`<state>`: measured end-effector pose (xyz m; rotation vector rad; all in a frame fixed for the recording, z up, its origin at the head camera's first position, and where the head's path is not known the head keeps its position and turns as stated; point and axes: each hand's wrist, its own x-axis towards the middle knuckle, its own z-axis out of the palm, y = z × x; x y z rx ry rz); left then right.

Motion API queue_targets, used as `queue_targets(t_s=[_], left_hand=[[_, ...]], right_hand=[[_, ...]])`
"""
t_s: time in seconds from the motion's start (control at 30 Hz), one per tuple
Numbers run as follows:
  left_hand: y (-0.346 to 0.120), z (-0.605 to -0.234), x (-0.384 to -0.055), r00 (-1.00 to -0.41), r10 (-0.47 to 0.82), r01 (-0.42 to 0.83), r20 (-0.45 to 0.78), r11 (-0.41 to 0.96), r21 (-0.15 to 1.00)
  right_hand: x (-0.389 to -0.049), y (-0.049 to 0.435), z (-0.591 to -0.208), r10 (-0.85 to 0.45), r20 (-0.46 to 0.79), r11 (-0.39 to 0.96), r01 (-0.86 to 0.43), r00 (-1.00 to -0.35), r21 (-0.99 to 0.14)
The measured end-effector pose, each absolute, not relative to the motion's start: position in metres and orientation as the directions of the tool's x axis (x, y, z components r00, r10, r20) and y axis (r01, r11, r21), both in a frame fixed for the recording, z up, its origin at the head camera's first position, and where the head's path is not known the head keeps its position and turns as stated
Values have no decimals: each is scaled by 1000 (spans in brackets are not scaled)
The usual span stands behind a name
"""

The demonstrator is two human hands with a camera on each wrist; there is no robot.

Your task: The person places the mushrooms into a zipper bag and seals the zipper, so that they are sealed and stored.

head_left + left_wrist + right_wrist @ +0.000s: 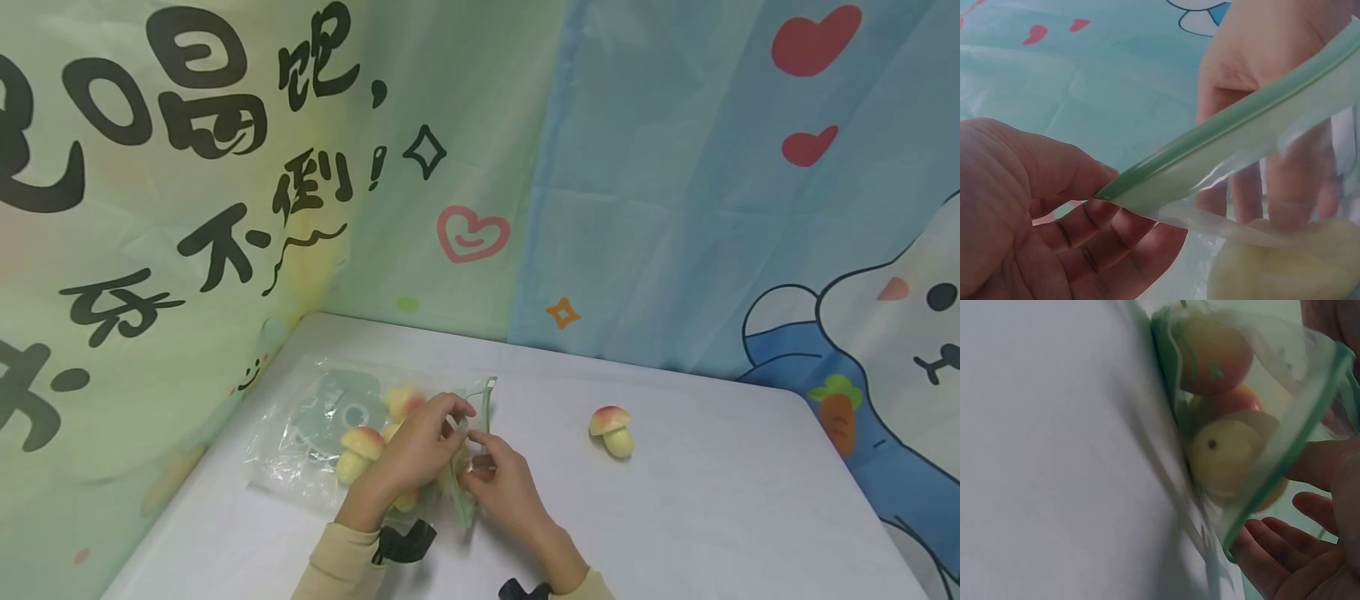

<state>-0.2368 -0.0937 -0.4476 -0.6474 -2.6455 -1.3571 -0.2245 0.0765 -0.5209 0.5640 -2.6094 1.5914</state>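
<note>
A clear zip bag point(270, 454) with a green-edged mouth lies on the table, holding several toy mushrooms point(362, 450) with yellow stems and reddish caps. My left hand point(423, 442) pinches one end of the green zip edge point(1179, 147) between thumb and fingers. At the bag's mouth is my right hand point(510, 492). Through the film, its fingers point(1291, 181) look fairly straight, their tips right at a pale yellow mushroom point(1285, 265). In the right wrist view, the right thumb point(1316, 464) passes behind the green edge, and the fingertips sit close to its lower end.
Another toy mushroom point(615, 431) lies by itself on the white table point(712, 500), right of the hands. A printed cloth backdrop point(637, 183) with writing, hearts and a cartoon animal stands along the table's back and left side.
</note>
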Motion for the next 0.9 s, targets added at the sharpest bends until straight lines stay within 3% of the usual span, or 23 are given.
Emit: queue_targets(t_s=[0.6, 0.9], left_hand=[[-93, -447, -236, -914, 303, 395, 268, 523, 755], [-94, -446, -236, -923, 271, 379, 273, 521, 764]], right_hand=[[-243, 121, -510, -42, 271, 489, -256, -962, -834], [-254, 151, -511, 39, 414, 541, -328, -910, -774]])
